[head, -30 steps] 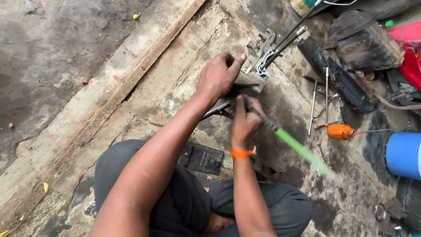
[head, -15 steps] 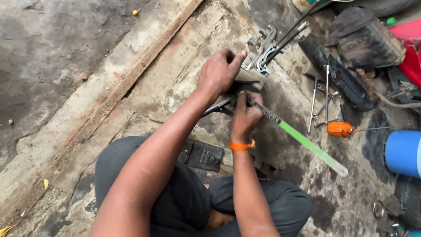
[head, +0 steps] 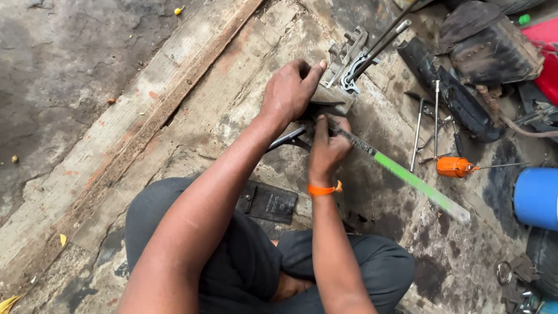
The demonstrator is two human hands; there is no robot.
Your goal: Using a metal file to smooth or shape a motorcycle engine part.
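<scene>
A grey metal part [head: 332, 97] lies on the grimy concrete floor [head: 244, 99], up toward the far edge of the slab where the scrap is piled. The left hand [head: 290, 90] presses down on it, fingers curled over its near side and the thumb stretched along its top. Just below, the right hand [head: 326, 148] is closed around one end of a hacksaw blade [head: 401, 171], whose dark toothed stretch meets the part and whose green-painted length slants away toward the right edge of the floor. An orange band [head: 323, 189] circles the right wrist. A dark metal bar [head: 289, 138] pokes out from under the hands toward the left. Beyond the part, a grey bracket [head: 347, 53] and a ring spanner [head: 372, 52] rest against it. Further right lie slim steel rods [head: 417, 135], an orange-handled tool [head: 454, 167], black rubber scrap [head: 450, 93] and a blue drum [head: 536, 197]. A black wallet-like case [head: 268, 202] sits by the person's knee.
</scene>
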